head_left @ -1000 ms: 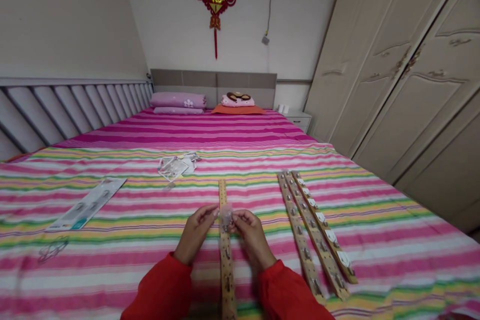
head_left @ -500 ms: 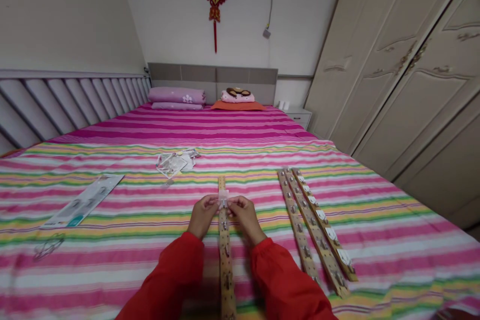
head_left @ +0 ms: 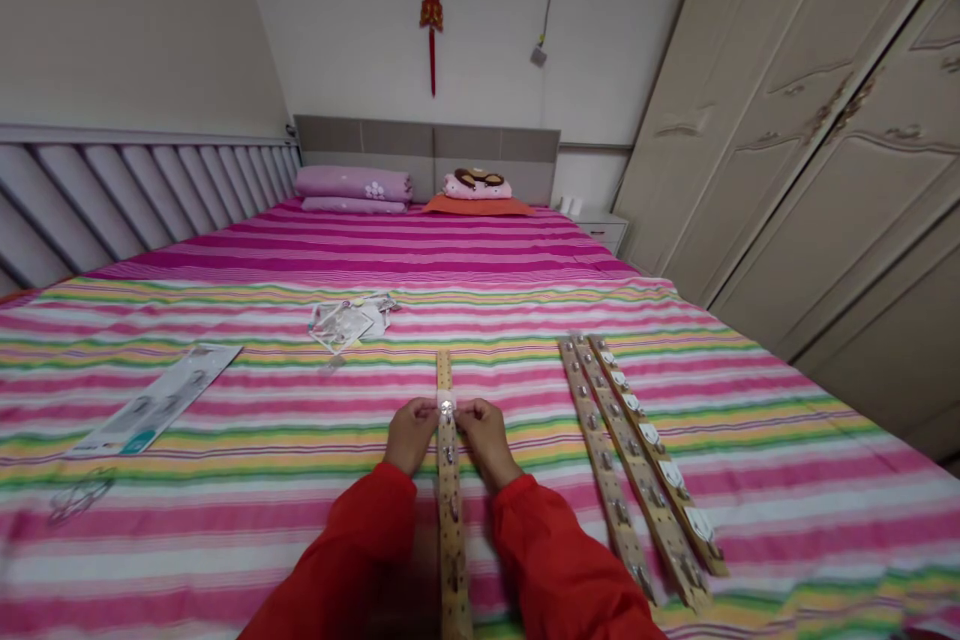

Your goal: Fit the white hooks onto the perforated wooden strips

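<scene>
On the bed (head_left: 262, 382), midway: strip (head_left: 449, 490) with a clip (head_left: 447, 409) on it, between left hand (head_left: 411, 434) and right hand (head_left: 487, 434). To the right: three more strips (head_left: 634, 461), side by side. To the left: pack (head_left: 169, 398), with wires (head_left: 82, 495) in front. Behind and left of the strip: wrappers (head_left: 346, 327). At the far end: bedding (head_left: 354, 184), before the headboard (head_left: 496, 142).

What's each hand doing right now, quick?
Left hand: closed, pinching the clear hook patch by its left edge.
Right hand: closed, pinching the same patch by its right edge, over the wooden strip.
</scene>
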Tool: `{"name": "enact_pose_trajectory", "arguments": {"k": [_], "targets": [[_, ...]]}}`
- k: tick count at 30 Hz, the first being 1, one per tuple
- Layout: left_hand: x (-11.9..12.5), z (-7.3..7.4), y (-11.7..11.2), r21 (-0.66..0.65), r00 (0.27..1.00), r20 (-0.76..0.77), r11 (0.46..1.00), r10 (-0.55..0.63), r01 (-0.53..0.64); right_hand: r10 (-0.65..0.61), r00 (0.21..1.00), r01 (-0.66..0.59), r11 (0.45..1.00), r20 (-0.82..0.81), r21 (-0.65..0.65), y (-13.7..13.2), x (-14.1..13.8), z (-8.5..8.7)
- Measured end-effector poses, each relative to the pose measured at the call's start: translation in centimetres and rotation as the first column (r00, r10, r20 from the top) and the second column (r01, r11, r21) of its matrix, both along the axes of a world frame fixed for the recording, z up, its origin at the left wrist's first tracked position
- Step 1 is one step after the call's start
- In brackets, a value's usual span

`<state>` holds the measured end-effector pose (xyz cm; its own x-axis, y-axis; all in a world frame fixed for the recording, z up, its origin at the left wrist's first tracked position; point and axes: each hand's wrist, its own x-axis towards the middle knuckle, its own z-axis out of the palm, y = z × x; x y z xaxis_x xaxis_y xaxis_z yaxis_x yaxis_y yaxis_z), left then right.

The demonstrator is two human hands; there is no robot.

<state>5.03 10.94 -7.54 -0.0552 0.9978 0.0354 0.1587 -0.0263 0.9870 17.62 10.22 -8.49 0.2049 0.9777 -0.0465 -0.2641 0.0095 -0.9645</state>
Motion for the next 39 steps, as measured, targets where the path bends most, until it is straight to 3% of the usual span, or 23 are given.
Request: {"name": "enact_pose_trajectory", "arguments": {"k": [10, 15, 22, 26, 32, 39], "targets": [[0.2, -1.0, 0.2, 0.029, 0.997, -0.013, 0.997, 0.073, -0.072, -0.034, 0.999, 0.033, 0.999, 0.034, 0.008, 0.4, -0.1, -1.2], [0.7, -0.8, -0.5, 0.05, 0.992, 0.031, 0.991, 0.121, -0.122, -0.048, 0.998, 0.048, 0.999, 0.043, 0.001, 0.6, -0.3, -1.8], [0.5, -1.0, -0.5, 0.061, 0.996, 0.028, 0.995, 0.082, -0.084, -0.071, 0.995, 0.07, 0.997, 0.064, 0.028, 0.5, -0.4, -2.3], [0.0, -1.7, -0.2, 0.074, 0.997, 0.028, 0.995, 0.069, -0.071, 0.003, 0.997, -0.008, 0.998, 0.075, 0.059, 0.4, -0.2, -2.5], [-0.3, -2.2, 0.2, 0.028, 0.997, 0.065, 0.999, -0.028, 0.026, 0.023, 0.947, -0.079, 0.984, 0.321, 0.163, 0.2, 0.5, -2.3], [-0.7, -2.4, 1.0, 0.009, 0.993, -0.048, 0.994, -0.105, 0.106, 0.025, 0.838, -0.14, 0.976, 0.546, 0.17, -0.2, 0.5, -1.6]]}}
